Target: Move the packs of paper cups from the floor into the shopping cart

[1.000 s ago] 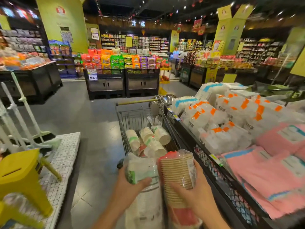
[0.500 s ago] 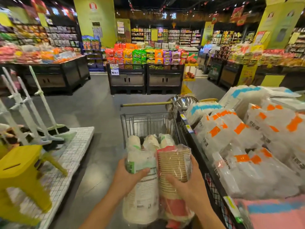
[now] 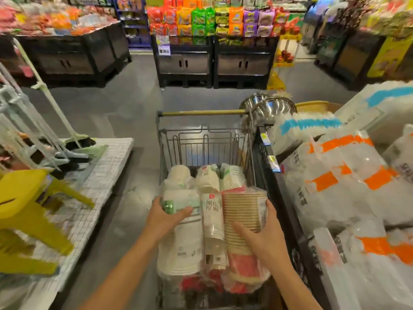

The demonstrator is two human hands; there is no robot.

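A wire shopping cart (image 3: 205,142) with a wooden handle bar stands straight ahead of me. My left hand (image 3: 164,217) grips a white-and-green pack of paper cups (image 3: 181,238), held low over the cart's near end. My right hand (image 3: 262,237) grips a brown-and-red pack of paper cups (image 3: 242,211) beside it. Between the two lies another white pack (image 3: 212,211). More white packs (image 3: 232,175) lie in the basket farther in.
A black shelf with bagged plastic cups (image 3: 348,180) runs tight along the cart's right side. On the left stands a white grid platform (image 3: 98,180) with brooms and a yellow stool (image 3: 24,206). Grey floor and snack displays (image 3: 214,19) lie ahead.
Both hands have carried the two packs forward and down over the cart. The view has tilted downward, and the cart now fills the centre.
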